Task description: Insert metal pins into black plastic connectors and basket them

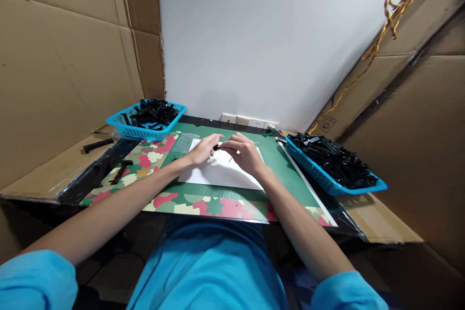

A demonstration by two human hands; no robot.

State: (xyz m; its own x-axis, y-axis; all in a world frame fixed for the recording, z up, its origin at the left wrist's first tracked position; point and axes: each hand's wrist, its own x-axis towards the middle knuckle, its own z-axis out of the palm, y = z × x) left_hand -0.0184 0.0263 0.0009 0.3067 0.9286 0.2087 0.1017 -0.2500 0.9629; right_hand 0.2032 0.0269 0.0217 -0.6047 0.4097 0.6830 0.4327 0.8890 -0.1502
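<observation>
My left hand and my right hand meet over a white sheet of paper on the green cutting mat. Between their fingertips sits a small black plastic part, pinched from both sides. A thin dark pin-like piece shows just under the right hand's fingers. Both hands have their fingers curled closed around the part.
A blue basket of black plastic parts stands at the back left, another blue basket full of black parts at the right. Loose black pieces lie on the camouflage-patterned mat. A clear small bag lies near the paper. Cardboard walls enclose both sides.
</observation>
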